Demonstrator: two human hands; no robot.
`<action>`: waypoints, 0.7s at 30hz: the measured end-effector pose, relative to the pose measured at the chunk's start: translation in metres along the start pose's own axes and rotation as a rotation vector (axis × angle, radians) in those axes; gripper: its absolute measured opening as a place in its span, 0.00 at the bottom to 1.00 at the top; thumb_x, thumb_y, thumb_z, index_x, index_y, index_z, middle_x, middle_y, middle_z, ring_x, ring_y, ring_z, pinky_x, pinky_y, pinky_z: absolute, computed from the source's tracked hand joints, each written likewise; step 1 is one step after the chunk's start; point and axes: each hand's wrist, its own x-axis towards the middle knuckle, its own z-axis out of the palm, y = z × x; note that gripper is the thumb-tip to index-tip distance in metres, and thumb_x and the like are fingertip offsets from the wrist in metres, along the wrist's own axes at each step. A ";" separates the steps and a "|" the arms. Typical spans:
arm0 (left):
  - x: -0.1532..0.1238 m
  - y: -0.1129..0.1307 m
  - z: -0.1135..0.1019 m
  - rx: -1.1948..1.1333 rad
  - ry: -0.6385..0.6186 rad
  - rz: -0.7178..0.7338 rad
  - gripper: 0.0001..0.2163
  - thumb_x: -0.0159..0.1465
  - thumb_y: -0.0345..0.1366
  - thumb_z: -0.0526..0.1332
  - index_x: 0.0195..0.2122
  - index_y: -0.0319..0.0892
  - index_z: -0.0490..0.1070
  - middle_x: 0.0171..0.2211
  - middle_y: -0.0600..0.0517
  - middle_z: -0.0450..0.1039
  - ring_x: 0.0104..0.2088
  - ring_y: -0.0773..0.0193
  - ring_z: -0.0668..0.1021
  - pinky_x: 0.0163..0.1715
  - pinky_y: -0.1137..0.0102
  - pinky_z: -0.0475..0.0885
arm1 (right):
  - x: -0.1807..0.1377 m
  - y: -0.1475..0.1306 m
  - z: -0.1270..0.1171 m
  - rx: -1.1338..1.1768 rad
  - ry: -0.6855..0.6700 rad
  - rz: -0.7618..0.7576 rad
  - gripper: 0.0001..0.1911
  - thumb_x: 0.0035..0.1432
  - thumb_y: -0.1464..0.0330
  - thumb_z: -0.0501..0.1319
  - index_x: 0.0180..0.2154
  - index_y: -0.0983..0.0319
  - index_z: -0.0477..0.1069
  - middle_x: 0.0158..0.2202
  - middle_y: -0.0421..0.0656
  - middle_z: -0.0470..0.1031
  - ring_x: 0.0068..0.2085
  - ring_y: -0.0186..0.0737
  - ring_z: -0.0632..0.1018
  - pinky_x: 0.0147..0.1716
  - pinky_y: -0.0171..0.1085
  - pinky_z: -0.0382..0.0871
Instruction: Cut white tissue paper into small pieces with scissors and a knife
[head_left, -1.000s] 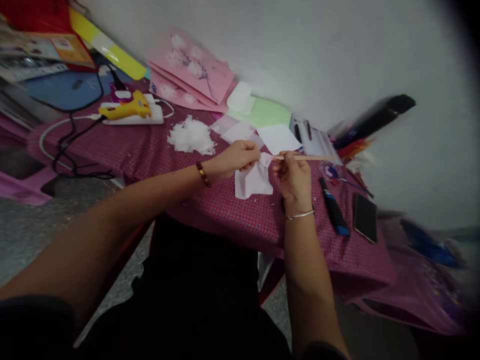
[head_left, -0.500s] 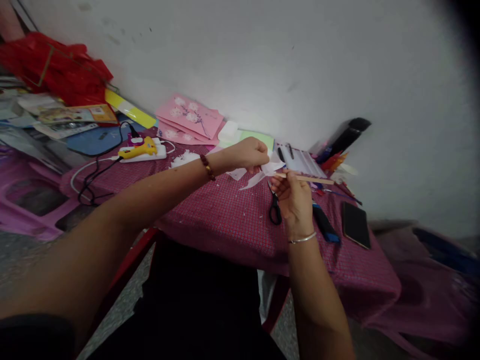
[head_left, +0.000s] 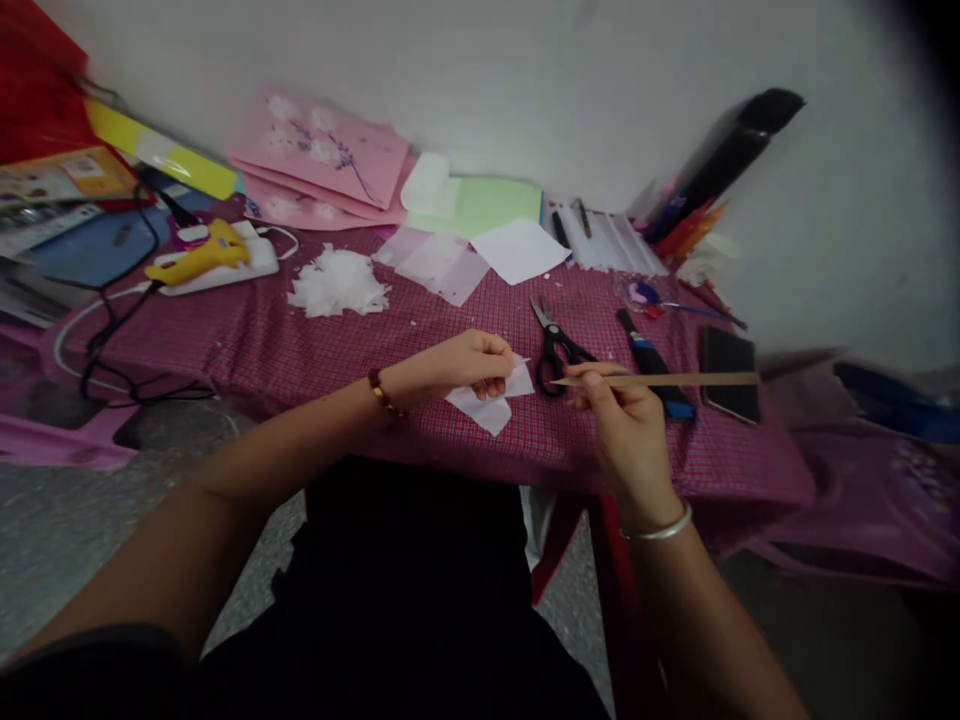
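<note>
My left hand (head_left: 484, 365) is closed, pinching a piece of thin white paper (head_left: 491, 410) that hangs below its fingers over the front of the table. In my right hand (head_left: 626, 425) a long, thin wooden stick (head_left: 705, 379) lies level between thumb and fingers, its pointed end toward the left hand. A gap separates that tip from the paper. Just beyond the two hands lies a pair of black-handled scissors (head_left: 553, 350), blades apart. Under and behind the stick is a black and blue tool (head_left: 651, 362), perhaps a utility knife, partly covered.
A pile of white paper scraps (head_left: 339, 283), translucent sheets (head_left: 442, 265) and a white sheet (head_left: 521, 252) lie on the red checked cloth. Farther left, a yellow glue gun (head_left: 210, 253) rests on a power strip with trailing cords. A dark phone (head_left: 729, 373) is at the right.
Both hands have come nearer the table's front edge and moved apart. The stick, earlier against the white paper, is now clear of it. My view has also shifted.
</note>
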 end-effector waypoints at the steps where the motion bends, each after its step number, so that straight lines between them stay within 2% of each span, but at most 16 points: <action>1: 0.000 -0.004 0.004 0.000 -0.027 0.009 0.08 0.57 0.25 0.56 0.22 0.39 0.66 0.18 0.56 0.68 0.19 0.74 0.71 0.22 0.79 0.66 | -0.006 -0.001 -0.007 -0.011 0.010 0.000 0.09 0.63 0.62 0.63 0.33 0.57 0.80 0.33 0.41 0.79 0.29 0.36 0.76 0.31 0.37 0.72; 4: 0.003 -0.010 0.017 0.087 -0.080 0.059 0.06 0.57 0.28 0.57 0.23 0.39 0.68 0.18 0.57 0.66 0.19 0.74 0.69 0.21 0.78 0.63 | -0.025 -0.003 -0.020 -0.007 -0.011 0.039 0.06 0.62 0.63 0.64 0.36 0.55 0.80 0.29 0.39 0.77 0.29 0.38 0.76 0.32 0.39 0.73; 6: 0.005 -0.007 0.024 0.231 -0.072 0.139 0.05 0.56 0.28 0.58 0.23 0.39 0.69 0.19 0.57 0.65 0.20 0.74 0.67 0.21 0.78 0.60 | -0.036 -0.003 -0.023 0.007 -0.037 0.083 0.06 0.63 0.64 0.63 0.38 0.54 0.80 0.29 0.40 0.77 0.32 0.40 0.79 0.34 0.40 0.75; 9: 0.010 0.012 0.031 0.430 -0.007 0.303 0.05 0.54 0.26 0.59 0.22 0.38 0.70 0.21 0.56 0.66 0.24 0.73 0.67 0.24 0.77 0.60 | -0.045 0.000 -0.025 0.043 -0.027 0.111 0.08 0.64 0.64 0.61 0.40 0.53 0.79 0.33 0.41 0.79 0.35 0.42 0.80 0.37 0.42 0.76; 11: 0.016 0.027 0.028 0.424 0.005 0.330 0.07 0.53 0.23 0.58 0.20 0.38 0.69 0.22 0.56 0.66 0.25 0.72 0.68 0.25 0.77 0.61 | -0.047 0.004 -0.027 0.070 -0.007 0.097 0.08 0.66 0.64 0.60 0.41 0.53 0.79 0.33 0.41 0.80 0.35 0.41 0.80 0.39 0.43 0.76; 13: 0.026 0.039 0.018 0.284 -0.050 0.239 0.08 0.53 0.22 0.57 0.20 0.38 0.69 0.20 0.56 0.65 0.22 0.73 0.67 0.23 0.77 0.60 | -0.047 0.008 -0.028 0.079 -0.003 0.088 0.09 0.67 0.64 0.59 0.41 0.53 0.79 0.33 0.40 0.80 0.36 0.41 0.80 0.41 0.43 0.76; 16: 0.046 0.048 -0.008 0.062 -0.106 0.056 0.10 0.54 0.22 0.55 0.18 0.39 0.66 0.17 0.55 0.63 0.18 0.72 0.66 0.20 0.76 0.61 | -0.045 0.009 -0.025 0.053 -0.056 0.091 0.09 0.67 0.63 0.59 0.42 0.53 0.79 0.35 0.41 0.81 0.38 0.42 0.81 0.43 0.45 0.77; 18: 0.057 0.052 -0.029 -0.030 -0.092 -0.057 0.11 0.53 0.21 0.52 0.16 0.39 0.64 0.15 0.55 0.61 0.16 0.71 0.66 0.18 0.75 0.61 | -0.039 0.008 -0.014 0.039 -0.137 0.069 0.09 0.67 0.63 0.59 0.42 0.53 0.78 0.38 0.42 0.82 0.40 0.42 0.82 0.44 0.45 0.77; 21: 0.058 0.063 -0.056 -0.090 -0.060 -0.130 0.09 0.53 0.22 0.54 0.18 0.38 0.65 0.16 0.54 0.62 0.16 0.72 0.65 0.18 0.75 0.62 | -0.015 0.005 0.018 0.021 -0.292 -0.025 0.10 0.67 0.64 0.57 0.43 0.54 0.78 0.43 0.43 0.82 0.44 0.42 0.82 0.49 0.46 0.76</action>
